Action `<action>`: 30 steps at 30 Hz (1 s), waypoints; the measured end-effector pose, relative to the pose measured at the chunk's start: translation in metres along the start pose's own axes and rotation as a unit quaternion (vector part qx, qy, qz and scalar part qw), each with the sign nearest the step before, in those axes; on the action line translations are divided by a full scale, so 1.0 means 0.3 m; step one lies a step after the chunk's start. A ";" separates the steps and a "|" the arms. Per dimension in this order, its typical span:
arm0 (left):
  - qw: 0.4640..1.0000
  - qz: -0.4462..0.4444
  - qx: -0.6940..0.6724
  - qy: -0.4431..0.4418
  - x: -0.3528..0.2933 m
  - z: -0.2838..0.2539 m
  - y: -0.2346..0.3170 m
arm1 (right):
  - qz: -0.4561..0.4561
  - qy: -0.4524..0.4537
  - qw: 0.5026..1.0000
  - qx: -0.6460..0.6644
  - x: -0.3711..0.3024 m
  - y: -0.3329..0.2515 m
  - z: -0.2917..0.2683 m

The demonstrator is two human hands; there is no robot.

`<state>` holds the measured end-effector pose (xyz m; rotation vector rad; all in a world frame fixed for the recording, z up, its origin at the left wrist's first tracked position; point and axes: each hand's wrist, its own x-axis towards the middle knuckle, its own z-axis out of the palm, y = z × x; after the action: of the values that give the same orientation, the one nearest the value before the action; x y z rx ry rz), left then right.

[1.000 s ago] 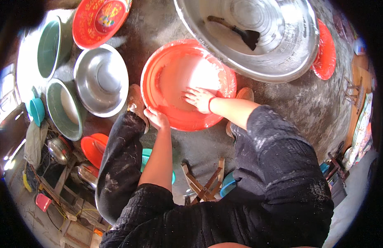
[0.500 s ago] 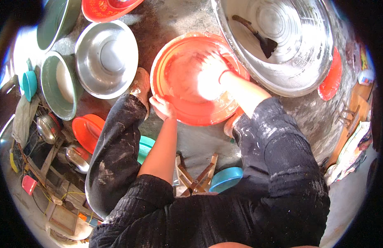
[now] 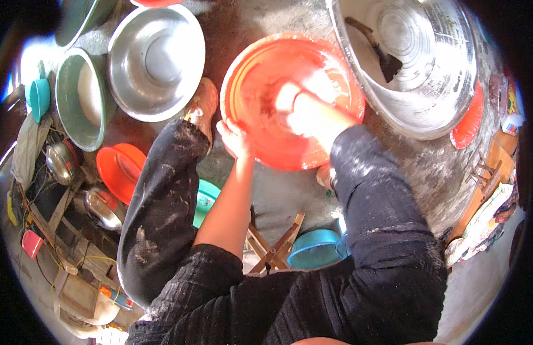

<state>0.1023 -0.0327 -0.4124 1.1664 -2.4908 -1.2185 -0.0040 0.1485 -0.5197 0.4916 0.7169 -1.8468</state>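
A wide red basin [image 3: 235, 63] is on the ground between my feet, with a little whitish residue inside it. My left hand [image 3: 236, 139] grips its near left rim, the fingers over the edge. Down inside the basin is my right hand [image 3: 290, 104], near the middle of the bottom. Glare and motion smear its fingers, so I cannot make out their shape or anything in them. Dusty white marks show on my dark right sleeve.
A large metal tub [image 3: 450, 109] touches or nearly touches the basin at right, holding a dark shovel [image 3: 387, 64]. At left are a steel bowl [image 3: 128, 75], a green bucket [image 3: 62, 106] with white contents and a smaller red basin [image 3: 114, 167]. A blue basin [image 3: 312, 253] lies near a wooden stool [image 3: 272, 250].
My right hand has come from the basin's far side toward its middle, with the wrist lower inside. My left hand stays on the rim. The whole view has shifted a little.
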 end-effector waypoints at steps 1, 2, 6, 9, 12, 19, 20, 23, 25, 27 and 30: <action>1.000 0.005 0.015 -0.003 0.000 -0.006 0.000 | 0.040 0.107 0.907 -0.406 0.014 -0.058 -0.046; 1.000 0.005 0.020 -0.007 0.001 -0.004 0.001 | 0.055 0.118 0.787 -0.603 -0.005 -0.095 -0.093; 0.999 -0.019 0.033 0.000 -0.001 -0.003 0.015 | -0.140 0.239 0.324 -0.904 -0.165 -0.085 -0.176; 0.998 -0.038 0.058 -0.009 -0.002 -0.012 0.031 | -0.132 0.313 0.232 -0.911 -0.292 0.048 -0.127; 0.998 -0.016 0.057 -0.004 -0.004 -0.016 0.042 | -0.072 0.271 0.324 -0.904 -0.333 0.215 -0.018; 1.000 -0.007 0.012 -0.011 0.000 -0.005 0.010 | -0.189 -0.128 0.169 -0.959 -0.114 0.022 0.144; 1.000 -0.006 0.012 -0.009 0.000 -0.004 0.006 | -0.251 -0.156 0.156 -0.942 -0.089 -0.072 0.130; 0.999 -0.001 0.046 -0.014 0.005 -0.008 0.001 | -0.351 -0.140 0.193 -0.905 -0.106 -0.316 0.030; 0.999 -0.012 0.048 -0.008 0.002 -0.007 0.008 | -0.310 -0.043 0.169 -0.935 -0.199 -0.360 -0.045; 0.999 -0.034 0.034 0.002 -0.001 -0.006 0.018 | -0.170 0.070 0.134 -0.974 -0.304 -0.334 -0.084; 0.998 -0.055 0.038 0.012 -0.007 -0.007 0.023 | -0.086 0.218 0.372 -0.898 -0.479 -0.189 -0.042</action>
<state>0.1006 -0.0298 -0.4057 1.3448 -2.5048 -1.1366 -0.0036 0.2709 -0.4245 -0.6831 2.5515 -0.0508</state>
